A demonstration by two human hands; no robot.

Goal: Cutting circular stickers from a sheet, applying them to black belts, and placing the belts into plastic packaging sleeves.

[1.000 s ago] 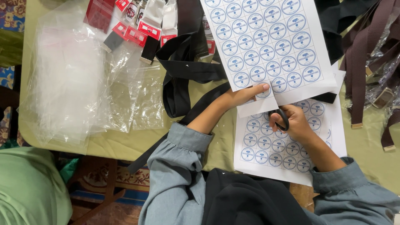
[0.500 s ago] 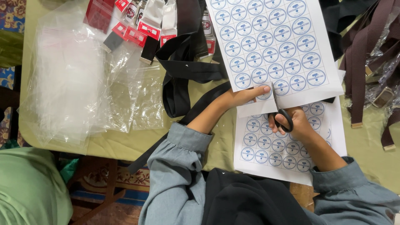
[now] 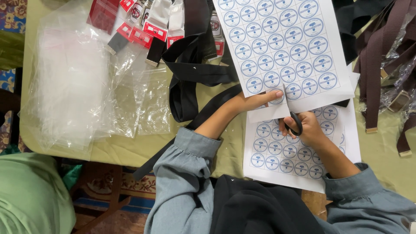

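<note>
Right hand (image 3: 308,128) scissors (image 3: 294,123), left hand (image 3: 255,102) pinching sticker sheet (image 3: 286,47)

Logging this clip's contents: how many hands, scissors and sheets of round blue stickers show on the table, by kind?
Hands: 2, the left hand pinning the paper and the right hand on the scissors.
Scissors: 1, black-handled.
Sticker sheets: 2, the upper sheet being cut and the lower sheet under the hands.
Total: 5.

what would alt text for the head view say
Seen from above, a right hand works black-handled scissors into a sheet of round blue stickers that the left hand steadies. A second sticker sheet lies beneath, with clear plastic bags and black straps nearby.
</note>
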